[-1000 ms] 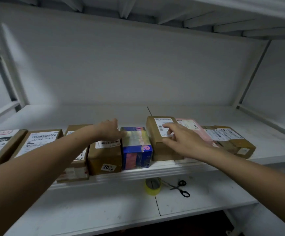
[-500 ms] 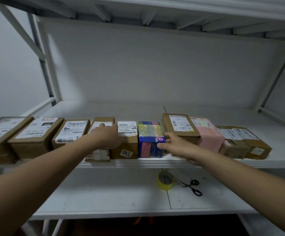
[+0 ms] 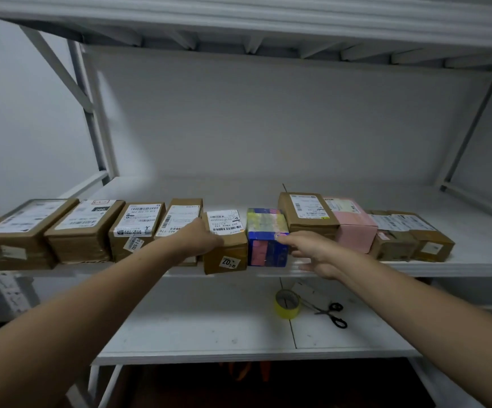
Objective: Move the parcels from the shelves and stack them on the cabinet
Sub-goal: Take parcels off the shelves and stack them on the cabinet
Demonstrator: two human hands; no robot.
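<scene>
A row of taped parcels lines the front of the middle shelf (image 3: 415, 269). My left hand (image 3: 199, 241) grips the left side of a brown parcel with a "ZO" sticker (image 3: 227, 254), which juts out past the shelf edge. Its fingers are hidden between that parcel and the brown parcel (image 3: 180, 216) to its left. Right beside it stands a blue box (image 3: 264, 251) with pink panels. My right hand (image 3: 315, 253) presses against that box's right side, thumb on the upper corner and fingers fairly straight. The cabinet is out of sight.
Left of my hands lie three more brown parcels (image 3: 83, 228). To the right sit a brown parcel (image 3: 306, 213), a pink one (image 3: 353, 228) and two small brown ones (image 3: 409, 240). On the lower shelf (image 3: 209, 325) are a yellow tape roll (image 3: 287, 304) and black scissors (image 3: 331, 315).
My right hand left the taller brown parcel and came to the blue box's right side. My left hand took the ZO parcel's left side, and that parcel slid forward over the edge.
</scene>
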